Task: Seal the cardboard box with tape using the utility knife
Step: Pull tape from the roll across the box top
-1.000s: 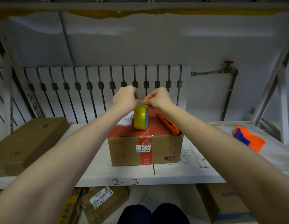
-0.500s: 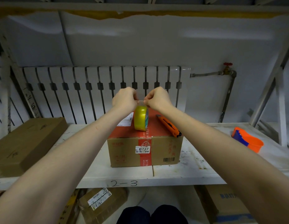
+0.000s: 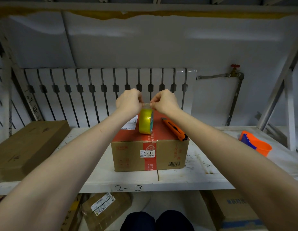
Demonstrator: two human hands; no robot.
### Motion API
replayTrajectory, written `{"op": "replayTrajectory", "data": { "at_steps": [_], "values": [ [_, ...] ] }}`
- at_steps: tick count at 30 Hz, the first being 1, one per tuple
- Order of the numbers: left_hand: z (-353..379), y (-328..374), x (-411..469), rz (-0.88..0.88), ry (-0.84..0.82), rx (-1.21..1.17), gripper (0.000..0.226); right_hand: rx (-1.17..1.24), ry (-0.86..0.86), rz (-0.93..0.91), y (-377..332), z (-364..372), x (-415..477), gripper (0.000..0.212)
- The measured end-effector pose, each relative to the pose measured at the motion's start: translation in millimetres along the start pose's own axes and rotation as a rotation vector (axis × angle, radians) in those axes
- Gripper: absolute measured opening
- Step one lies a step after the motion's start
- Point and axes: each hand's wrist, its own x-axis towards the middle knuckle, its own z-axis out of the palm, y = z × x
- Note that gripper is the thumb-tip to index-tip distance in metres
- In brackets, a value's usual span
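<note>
A cardboard box (image 3: pixel 128 155) with a red top and a red tape strip down its front stands on the white shelf (image 3: pixel 186 179). A yellow tape roll (image 3: pixel 144 121) stands on edge on the box top. My left hand (image 3: pixel 128 102) and my right hand (image 3: pixel 165 101) both pinch the free end of the tape at the roll's top, fingertips nearly touching. An orange utility knife (image 3: pixel 175 129) lies on the right of the box top, apart from both hands.
A flat brown box (image 3: pixel 26 147) lies on the shelf at left. An orange and blue tape dispenser (image 3: pixel 255 145) sits at right. A radiator (image 3: pixel 103 90) and a pipe with a red valve (image 3: pixel 235 72) stand behind. More boxes sit below the shelf.
Both hands have stayed pinched at the top of the roll, closing slightly together. The roll, the knife and the box have not moved.
</note>
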Motion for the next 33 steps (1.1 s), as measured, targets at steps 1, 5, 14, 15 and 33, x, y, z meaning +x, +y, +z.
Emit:
{"op": "replayTrajectory", "data": {
  "at_steps": [1,5,14,15,33],
  "values": [
    [0.1,0.2,-0.2,-0.002,0.002,-0.004,0.007,-0.004,0.0,-0.005,1.0,-0.5,0.4,0.01],
    [0.3,-0.6,-1.3,0.0,0.011,-0.026,0.003,-0.013,0.014,-0.035,0.1,0.5,0.9,0.015],
    [0.0,-2.3,-2.6,0.016,0.015,-0.044,0.006,-0.193,-0.097,-0.197,-11.3,6.7,-4.8,0.019],
    [-0.1,-3.0,-2.7,0.014,0.012,-0.046,0.006,-0.218,-0.086,-0.211,-11.2,7.1,-5.3,0.019],
    [-4.1,5.9,-12.9,0.039,0.018,-0.057,0.006,-0.749,0.043,-0.563,9.3,-15.2,-11.8,0.018]
  ]
}}
